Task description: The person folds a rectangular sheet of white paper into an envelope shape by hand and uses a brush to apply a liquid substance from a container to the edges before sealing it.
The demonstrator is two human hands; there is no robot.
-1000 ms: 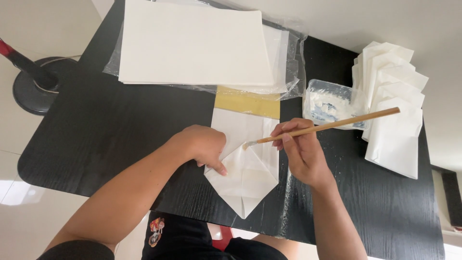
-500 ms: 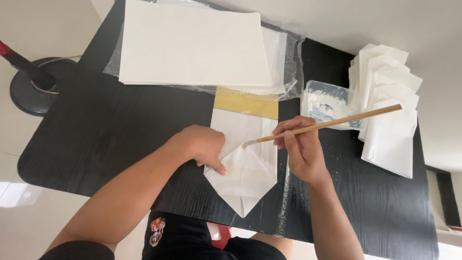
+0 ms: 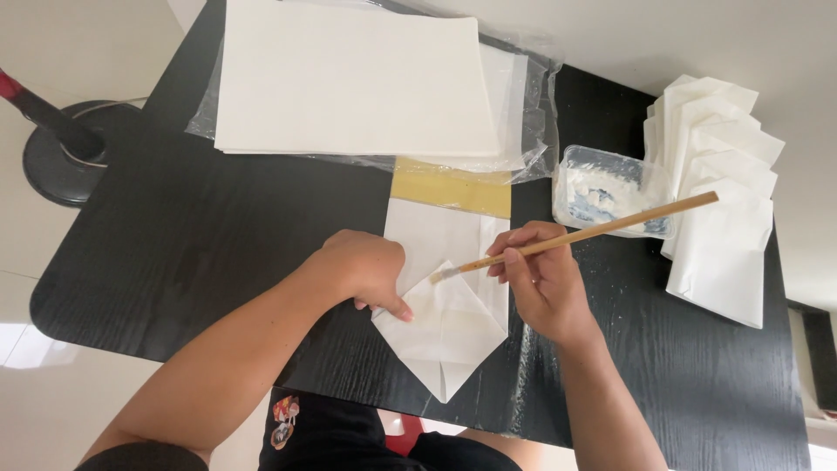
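Fingers (image 3: pixel 514 262) grip one brush (image 3: pixel 580 235) over one folded paper (image 3: pixel 445 327).

One head-worn camera looks steeply down from above onto the black table (image 3: pixel 218 235). It sits close, with both forearms entering from the bottom edge.

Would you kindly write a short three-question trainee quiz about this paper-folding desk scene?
1. True or false: the right hand holds a brush.
2. What does the left hand press on? A) folded white paper B) plastic tub C) lamp base
3. Fill in: the stack of folded bags lies to the ____ of the tub.

Key: 1 true; 2 A; 3 right.
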